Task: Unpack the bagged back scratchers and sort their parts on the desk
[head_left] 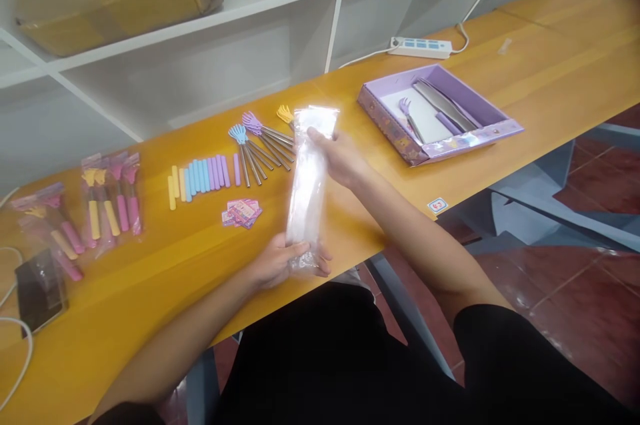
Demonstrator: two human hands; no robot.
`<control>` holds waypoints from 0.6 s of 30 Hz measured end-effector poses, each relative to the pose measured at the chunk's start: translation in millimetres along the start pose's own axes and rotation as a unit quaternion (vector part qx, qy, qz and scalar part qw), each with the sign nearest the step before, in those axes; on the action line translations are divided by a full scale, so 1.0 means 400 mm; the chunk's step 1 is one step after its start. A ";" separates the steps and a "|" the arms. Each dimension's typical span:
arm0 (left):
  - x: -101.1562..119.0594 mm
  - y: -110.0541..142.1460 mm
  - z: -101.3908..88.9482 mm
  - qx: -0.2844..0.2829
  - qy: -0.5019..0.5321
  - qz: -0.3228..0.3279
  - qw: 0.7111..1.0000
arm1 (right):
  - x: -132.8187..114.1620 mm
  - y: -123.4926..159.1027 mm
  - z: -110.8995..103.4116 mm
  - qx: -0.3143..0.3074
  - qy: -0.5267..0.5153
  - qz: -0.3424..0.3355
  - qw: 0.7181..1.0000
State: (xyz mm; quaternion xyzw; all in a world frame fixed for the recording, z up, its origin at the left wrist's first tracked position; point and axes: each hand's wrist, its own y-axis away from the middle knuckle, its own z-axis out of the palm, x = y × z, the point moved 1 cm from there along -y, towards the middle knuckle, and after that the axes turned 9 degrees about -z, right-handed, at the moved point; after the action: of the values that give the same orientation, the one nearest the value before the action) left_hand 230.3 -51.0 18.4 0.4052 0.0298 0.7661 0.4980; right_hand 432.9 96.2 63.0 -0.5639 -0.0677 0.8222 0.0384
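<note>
One plastic bundle (307,191): right hand (344,157) pinches at one o'clock, left hand (277,261) at six, presumably keeping it flat.

- Left hand (275,261): grips lower end of clear plastic sleeves (307,195), thumb on top.
- Right hand (344,158): grips upper end, thumb on near face.
- Sleeves appear stacked; glare obscures count.
- Left of right hand: blue claw rods (239,135), purple claw rods (253,122).
- Beyond left hand, to left: printed cards (244,212), row of coloured handles (204,176).
- Far left of left hand: bagged scratchers (93,217), dark phone (39,291).
- Right of right hand: purple tray (383,121) holding claw rod, handle.
- Beyond right hand: power strip (423,47).
</note>
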 end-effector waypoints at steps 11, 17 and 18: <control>0.014 -0.009 -0.012 -0.072 0.119 0.001 0.990 | 0.055 0.184 0.059 0.019 -0.106 0.138 0.985; -0.005 -0.022 -0.005 -0.030 0.078 0.025 0.996 | 0.053 0.222 0.091 0.019 -0.107 0.155 0.982; -0.009 -0.023 -0.007 -0.028 0.068 0.019 0.997 | 0.054 0.231 0.095 0.013 -0.113 0.157 0.981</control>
State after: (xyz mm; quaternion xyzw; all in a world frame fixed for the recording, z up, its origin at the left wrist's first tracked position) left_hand 235.9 -48.4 10.5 0.3386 0.0340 0.8019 0.4911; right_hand 391.0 5.3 42.3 -0.4705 0.0287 0.8772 -0.0916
